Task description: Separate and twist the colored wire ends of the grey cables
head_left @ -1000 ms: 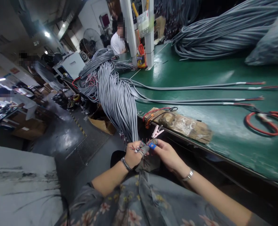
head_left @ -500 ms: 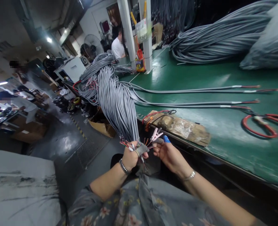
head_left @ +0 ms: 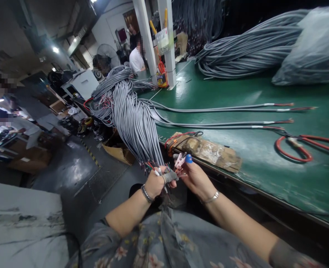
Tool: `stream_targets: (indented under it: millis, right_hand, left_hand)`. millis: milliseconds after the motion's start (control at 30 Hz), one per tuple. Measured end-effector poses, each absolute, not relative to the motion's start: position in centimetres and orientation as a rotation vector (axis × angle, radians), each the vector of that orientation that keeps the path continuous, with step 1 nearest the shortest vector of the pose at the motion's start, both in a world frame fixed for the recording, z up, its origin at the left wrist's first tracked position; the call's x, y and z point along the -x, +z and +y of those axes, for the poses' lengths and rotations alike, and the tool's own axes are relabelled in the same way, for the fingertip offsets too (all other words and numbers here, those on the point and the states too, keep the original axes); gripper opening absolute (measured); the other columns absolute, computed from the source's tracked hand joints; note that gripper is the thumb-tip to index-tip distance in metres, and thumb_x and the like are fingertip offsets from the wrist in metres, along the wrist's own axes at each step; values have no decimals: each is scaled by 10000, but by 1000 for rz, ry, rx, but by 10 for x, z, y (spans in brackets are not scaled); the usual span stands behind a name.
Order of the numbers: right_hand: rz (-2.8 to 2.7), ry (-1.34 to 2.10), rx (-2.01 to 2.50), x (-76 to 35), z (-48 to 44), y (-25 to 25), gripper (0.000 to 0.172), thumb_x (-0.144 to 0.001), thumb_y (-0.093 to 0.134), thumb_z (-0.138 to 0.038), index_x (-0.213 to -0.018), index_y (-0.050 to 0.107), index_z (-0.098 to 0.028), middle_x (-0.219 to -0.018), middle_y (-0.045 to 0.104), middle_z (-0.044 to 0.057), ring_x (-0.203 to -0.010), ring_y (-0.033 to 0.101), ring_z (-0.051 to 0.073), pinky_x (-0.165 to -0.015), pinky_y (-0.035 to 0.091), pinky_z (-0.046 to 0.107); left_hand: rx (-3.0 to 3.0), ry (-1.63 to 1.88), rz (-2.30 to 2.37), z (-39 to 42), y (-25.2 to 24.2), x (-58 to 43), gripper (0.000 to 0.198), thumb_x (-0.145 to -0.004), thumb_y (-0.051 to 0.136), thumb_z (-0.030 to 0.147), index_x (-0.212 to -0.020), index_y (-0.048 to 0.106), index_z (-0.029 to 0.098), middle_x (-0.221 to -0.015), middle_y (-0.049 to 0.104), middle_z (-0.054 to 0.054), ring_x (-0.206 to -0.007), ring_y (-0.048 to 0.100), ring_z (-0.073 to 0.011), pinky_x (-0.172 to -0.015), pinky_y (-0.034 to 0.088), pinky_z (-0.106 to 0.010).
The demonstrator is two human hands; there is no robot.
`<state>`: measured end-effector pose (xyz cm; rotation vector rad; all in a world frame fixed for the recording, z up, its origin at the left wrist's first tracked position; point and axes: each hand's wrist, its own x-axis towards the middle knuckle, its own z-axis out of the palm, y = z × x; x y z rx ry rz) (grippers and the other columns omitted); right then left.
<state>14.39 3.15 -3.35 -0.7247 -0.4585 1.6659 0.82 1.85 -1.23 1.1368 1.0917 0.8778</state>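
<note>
A thick bundle of grey cables (head_left: 136, 123) hangs over the green table's edge toward me. My left hand (head_left: 157, 182) is closed around its lower end, where thin coloured wires (head_left: 151, 166) fan out past grey-wrapped fingers. Close on its right is my right hand (head_left: 192, 175), with blue tape (head_left: 189, 158) on the thumb and its fingers curled at the wire tips. A pale pink clip (head_left: 179, 160) stands between this thumb and the fingers. Which wires the right fingers touch is too small to tell.
On the green table (head_left: 225, 93) lie a worn wooden block (head_left: 209, 150), red-handled scissors (head_left: 294, 149), several separate grey cables (head_left: 222, 124) and a large cable coil (head_left: 250, 48) under plastic. White posts (head_left: 168, 44) rise behind. A person in white (head_left: 136, 59) sits further back.
The view has shifted slightly, so the table things appear further left. My right hand has come closer to my left hand, and the clip has tilted between its fingers.
</note>
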Motion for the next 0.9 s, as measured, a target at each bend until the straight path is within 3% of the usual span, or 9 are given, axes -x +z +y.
stream_targets:
  millis: [367,533,767,900]
  right_hand:
    - [-434,1772,622,-149,27,-32,440,-601,784,-636,-731,709,-223,-699,671,3,-582,548,133,-530,463,259]
    - [-453,1689,676,-148,23,-31,401,-570,845,-553,-723,719,-204,-620,616,-25,-554,495,101,-522,444,226]
    - [-543,1610,738,-146,26,-29,440,-605,787,-620,-719,708,-203,-606,596,-12,-548,476,126,-525,420,269]
    - [-708,1387,868,-146,26,-33,515,-655,664,-736,-670,695,-222,-634,634,14,-578,511,163,-587,442,318]
  left_hand:
    - [-1263,883,1115,9,-4,-5,451,-623,756,566,-553,619,142,-474,611,-26,-417,532,-108,-458,442,-228]
    - [-1271,970,1190,1,2,-5,434,-654,733,563,-576,620,151,-486,618,-23,-441,558,-117,-481,467,-235]
    - [-1191,968,1197,5,2,-14,454,-596,755,581,-564,592,159,-458,593,-11,-411,536,-112,-455,468,-238]
    - [-1152,963,1191,8,-1,-13,446,-585,764,566,-565,595,154,-445,586,-3,-391,515,-100,-438,454,-225]
